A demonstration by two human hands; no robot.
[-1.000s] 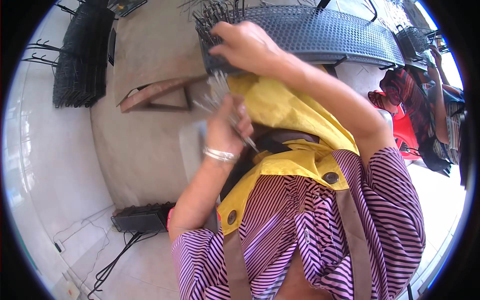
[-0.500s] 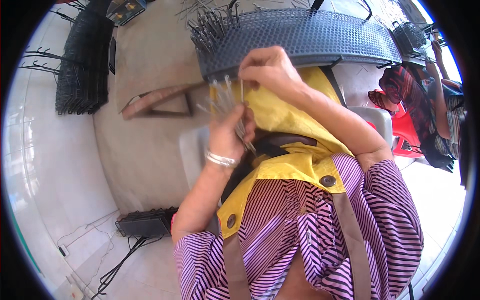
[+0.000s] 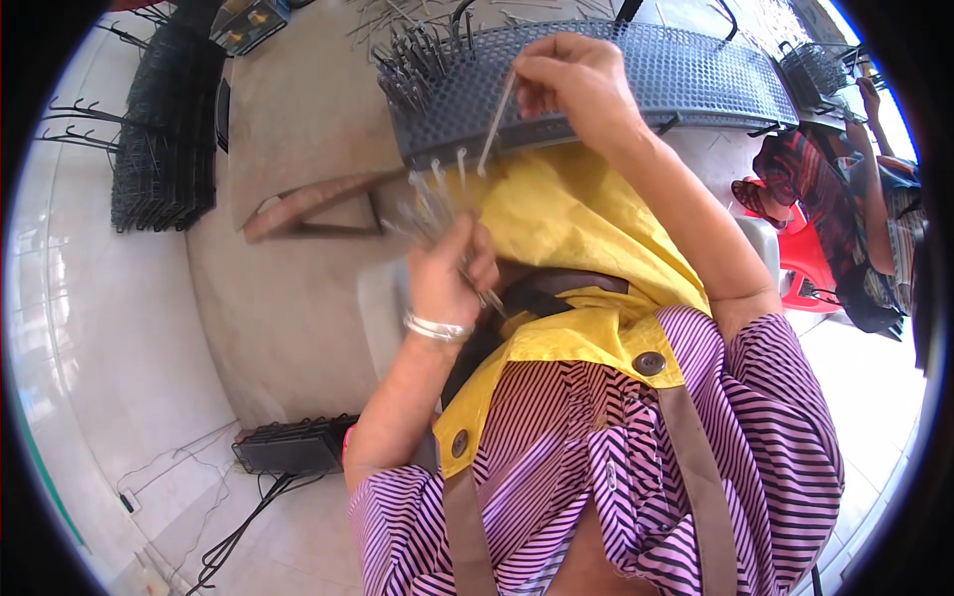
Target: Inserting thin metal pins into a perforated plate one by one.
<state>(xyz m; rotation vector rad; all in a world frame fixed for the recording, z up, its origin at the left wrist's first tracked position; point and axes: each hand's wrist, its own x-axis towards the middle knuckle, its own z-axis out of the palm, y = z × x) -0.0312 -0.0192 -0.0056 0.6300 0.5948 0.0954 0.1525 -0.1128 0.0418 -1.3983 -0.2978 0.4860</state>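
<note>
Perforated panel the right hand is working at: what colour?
Dark grey perforated panel, dotted with small holes; right hand rests on it. Head view.

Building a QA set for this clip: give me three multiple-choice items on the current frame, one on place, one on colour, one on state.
1. Where is the dark perforated panel?
A. across the person's lap, ahead of the hands
B. leaning on the left wall
C. on the red chair

2. What colour is the apron?
A. green
B. yellow
C. white

3. What is the right hand doing?
A. resting open on the floor
B. gripping the bracelet
C. pinching one thin pin at the panel

Answers:
1 A, the panel spans the top of the view over the apron.
2 B, it is plainly yellow under the panel.
3 C, fingers close on a single pin, while the left hand holds a bundle of pins.
</note>
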